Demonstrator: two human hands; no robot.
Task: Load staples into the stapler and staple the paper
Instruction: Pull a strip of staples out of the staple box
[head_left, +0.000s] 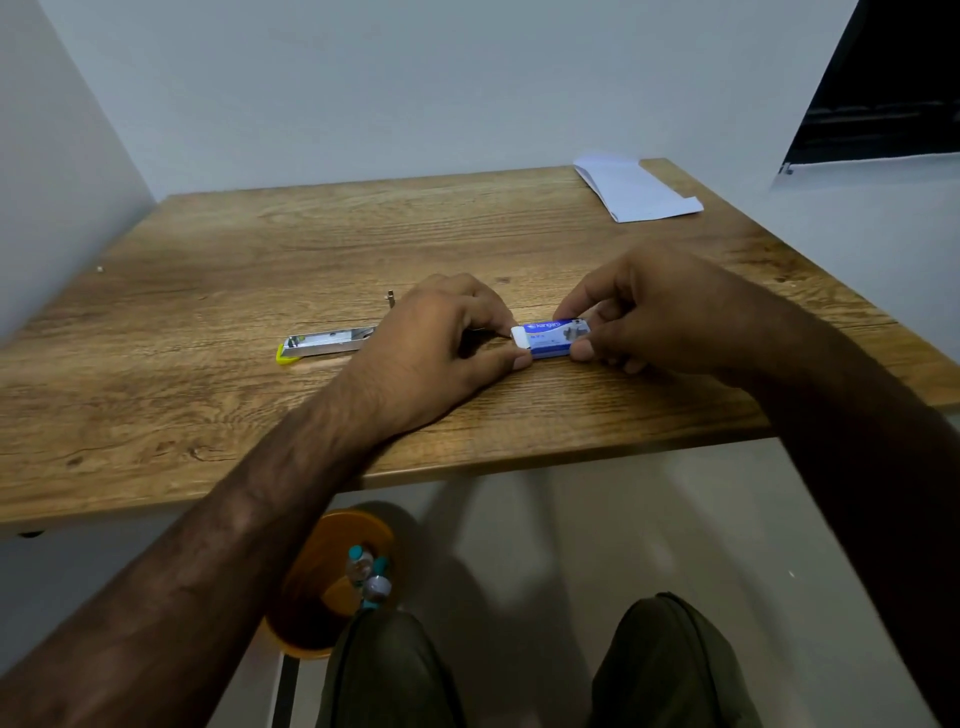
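My right hand (670, 312) pinches the small blue staple box (553, 339) by its right end, thumb on the near side and fingers over the top. My left hand (441, 348) meets it from the other end, thumb and forefinger closed on the white inner tray (520, 336) showing at the box's left end. The box sits between both hands, low over the wooden table (260, 291). Just beyond my left hand lies the stapler (324, 344), opened out flat, yellow tip pointing left. The folded paper (636, 189) lies well apart at the far right corner.
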